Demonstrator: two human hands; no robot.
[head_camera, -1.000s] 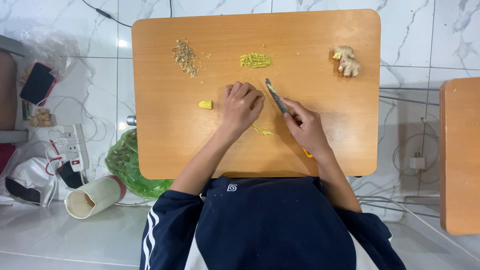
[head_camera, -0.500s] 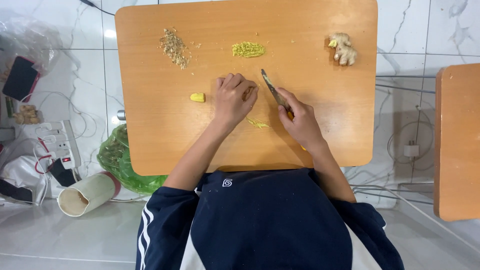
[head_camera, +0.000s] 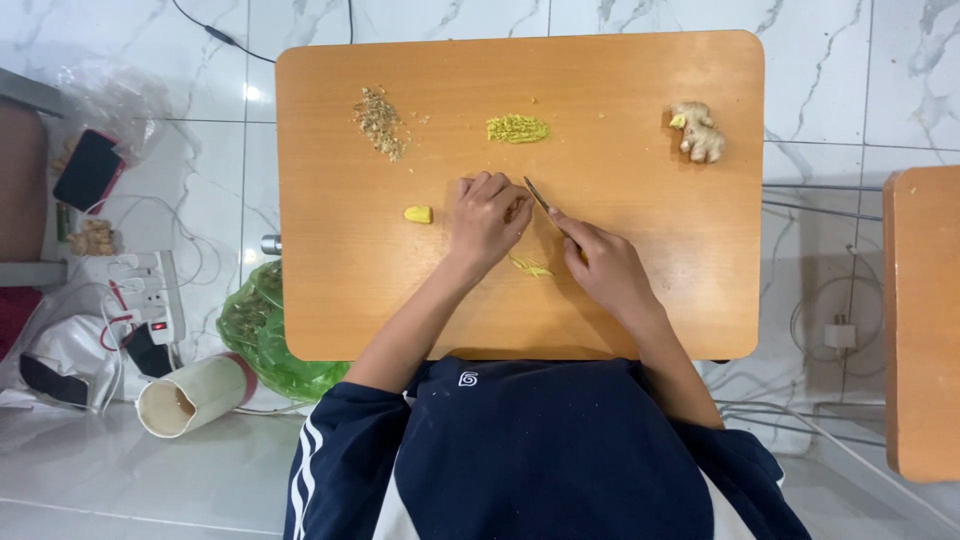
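My left hand is curled, fingertips pressing something small and hidden onto the wooden table. My right hand grips a small knife whose blade points up-left, its tip beside the left fingers. Thin yellow ginger slivers lie just below, between the hands. A small peeled ginger chunk sits left of the left hand. Farther back are a pile of chopped yellow-green ginger, a heap of brownish peelings and a whole ginger root at the right.
On the tiled floor to the left: a green plastic bag, a tipped cream cup, a power strip with cables and a phone. Another wooden table stands at the right edge.
The hands stay at the same spot on the table, knife still beside the left fingers; the camera view has shifted slightly.
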